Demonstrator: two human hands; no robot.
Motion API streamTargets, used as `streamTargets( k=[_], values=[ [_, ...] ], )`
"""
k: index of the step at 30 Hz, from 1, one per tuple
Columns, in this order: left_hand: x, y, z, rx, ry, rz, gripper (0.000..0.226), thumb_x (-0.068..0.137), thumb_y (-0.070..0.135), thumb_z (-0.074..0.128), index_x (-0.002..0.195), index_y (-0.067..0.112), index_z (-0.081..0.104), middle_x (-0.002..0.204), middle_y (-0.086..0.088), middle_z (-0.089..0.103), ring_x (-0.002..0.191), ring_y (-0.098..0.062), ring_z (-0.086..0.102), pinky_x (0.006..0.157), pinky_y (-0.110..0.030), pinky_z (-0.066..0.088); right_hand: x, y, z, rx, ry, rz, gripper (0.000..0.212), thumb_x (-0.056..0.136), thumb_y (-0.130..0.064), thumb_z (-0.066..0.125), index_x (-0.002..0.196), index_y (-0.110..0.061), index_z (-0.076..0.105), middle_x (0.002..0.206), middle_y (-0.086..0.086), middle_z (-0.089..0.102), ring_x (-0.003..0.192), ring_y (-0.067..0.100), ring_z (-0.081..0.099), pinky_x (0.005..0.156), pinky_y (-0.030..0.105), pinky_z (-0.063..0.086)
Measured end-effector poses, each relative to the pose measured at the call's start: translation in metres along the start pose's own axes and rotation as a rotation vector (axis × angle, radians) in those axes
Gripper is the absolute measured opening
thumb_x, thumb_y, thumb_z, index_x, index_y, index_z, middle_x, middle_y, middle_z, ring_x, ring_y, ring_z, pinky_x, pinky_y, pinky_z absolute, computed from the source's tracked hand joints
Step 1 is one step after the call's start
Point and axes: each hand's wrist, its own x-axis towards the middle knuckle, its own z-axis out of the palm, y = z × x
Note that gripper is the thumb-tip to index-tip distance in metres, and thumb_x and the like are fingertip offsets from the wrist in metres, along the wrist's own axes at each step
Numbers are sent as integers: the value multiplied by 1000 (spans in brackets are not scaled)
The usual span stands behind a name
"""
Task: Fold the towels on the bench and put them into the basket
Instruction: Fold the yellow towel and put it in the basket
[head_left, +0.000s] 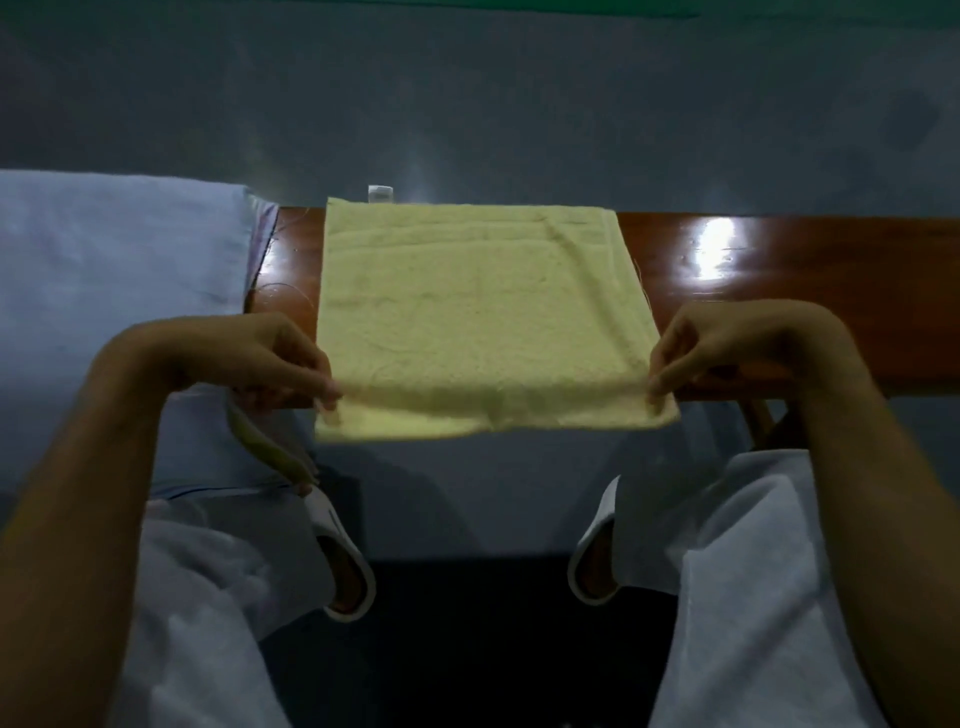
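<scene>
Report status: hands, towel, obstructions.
Left hand, right hand pinching near corners. Yellow towel flat on bench, near edge overhanging. Blue cloth beside it, not touching.

No writing can be read; the small white tag (379, 193) at the far edge of the towel (478, 312) is blurred.

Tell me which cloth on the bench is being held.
The yellow towel: the left hand and right hand pinch its near corners. The pale blue cloth beside it is in neither hand.
</scene>
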Motion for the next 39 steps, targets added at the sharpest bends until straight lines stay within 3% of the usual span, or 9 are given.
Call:
streamTargets(
  k=[3, 6, 9, 14, 18, 21, 27, 35, 39],
  values=[
    [13, 13, 2, -74, 404, 32, 32, 91, 51, 69, 90, 21, 81, 89, -14, 73, 83, -31, 69, 72, -31, 57, 2, -9, 1, 62, 111, -69, 21, 82, -39, 79, 91, -21, 85, 94, 11, 75, 74, 27, 57, 69, 32, 49],
    [36, 34, 15, -124, 813, 128, 23, 101, 33, 62, 105, 14, 75, 89, -6, 72, 81, -17, 67, 70, -27, 53, 18, -24, 7, 197, 413, -180, 28, 83, -37, 78, 92, -10, 82, 75, 3, 72, 59, 13, 54, 52, 20, 45],
    [61, 53, 31, -19, 973, 246, 25, 102, 34, 62, 121, 18, 69, 114, 0, 71, 102, -12, 64, 84, -27, 52, 44, -48, 20, 135, 825, -280, 15, 95, -23, 72, 98, -9, 77, 84, -1, 73, 70, 8, 68, 67, 25, 61],
    [101, 78, 63, 140, 927, 309, 50, 107, 39, 50, 153, 20, 46, 159, -4, 44, 148, -22, 36, 121, -43, 30, 83, -94, 65, -21, 949, -457, 41, 95, -22, 66, 135, -15, 60, 132, 2, 64, 119, 16, 59, 102, 39, 54],
    [121, 70, 75, 319, 842, 230, 61, 109, 51, 29, 164, 25, 21, 173, -2, 13, 160, -22, 3, 129, -46, 8, 103, -109, 96, -249, 839, -436, 67, 103, -41, 51, 160, -15, 29, 168, 9, 25, 156, 26, 20, 127, 45, 19],
    [125, 48, 70, 537, 839, 63, 75, 103, 69, 12, 166, 29, 4, 173, -3, -3, 159, -25, -9, 128, -51, -1, 110, -94, 92, -403, 828, -293, 74, 105, -60, 29, 164, -19, 14, 173, 7, 5, 159, 24, -1, 129, 48, 3],
    [111, 23, 56, 525, 852, -50, 94, 92, 84, 3, 165, 25, -5, 172, -9, -11, 158, -28, -12, 128, -53, -1, 101, -48, 65, -430, 837, -114, 90, 97, -77, 8, 165, -20, -2, 172, 5, -10, 158, 23, -12, 129, 51, 1],
    [101, 15, 63, 519, 862, -50, 95, 94, 83, 5, 165, 22, -4, 172, -9, -11, 158, -26, -13, 127, -52, -1, 90, -26, 56, -192, 952, -62, 72, 107, -58, 21, 163, -14, 17, 171, 6, 17, 158, 25, 10, 128, 50, 8],
    [97, 15, 64, 518, 867, -39, 93, 94, 83, 6, 165, 24, -2, 173, -7, -9, 159, -25, -11, 126, -55, 1, 88, -18, 52, -247, 954, -5, 74, 104, -64, 8, 163, -21, 21, 172, 2, 13, 159, 29, 1, 126, 58, 1]
  ],
)
